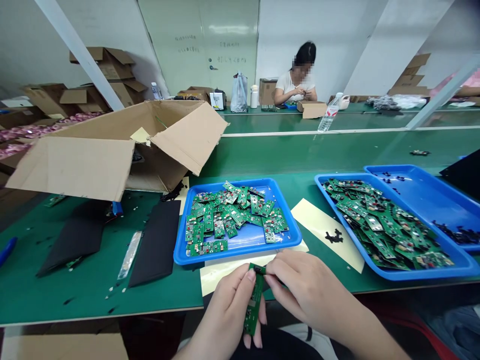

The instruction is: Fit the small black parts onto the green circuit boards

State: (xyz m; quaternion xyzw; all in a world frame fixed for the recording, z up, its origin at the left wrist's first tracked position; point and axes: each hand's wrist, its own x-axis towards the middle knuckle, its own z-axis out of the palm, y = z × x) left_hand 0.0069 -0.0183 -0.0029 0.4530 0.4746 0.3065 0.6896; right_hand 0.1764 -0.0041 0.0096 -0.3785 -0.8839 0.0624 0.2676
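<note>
My left hand [233,295] is closed around a narrow green circuit board [255,300], held upright near the table's front edge with the thumb on its face. My right hand [296,280] pinches at the top end of the board, where a small black part [258,269] sits against it; the fingertips partly hide this part. Just beyond my hands stands a blue tray [239,256] with many loose green boards. Several small black parts [333,236] lie on a cream sheet [315,220] to the right.
A second blue tray [393,274] of boards is at the right, with another blue tray [423,192] holding black parts behind it. An open cardboard box [75,162] and black sheets [155,245] occupy the left. Across the table, a person [296,85] sits near a water bottle [330,114].
</note>
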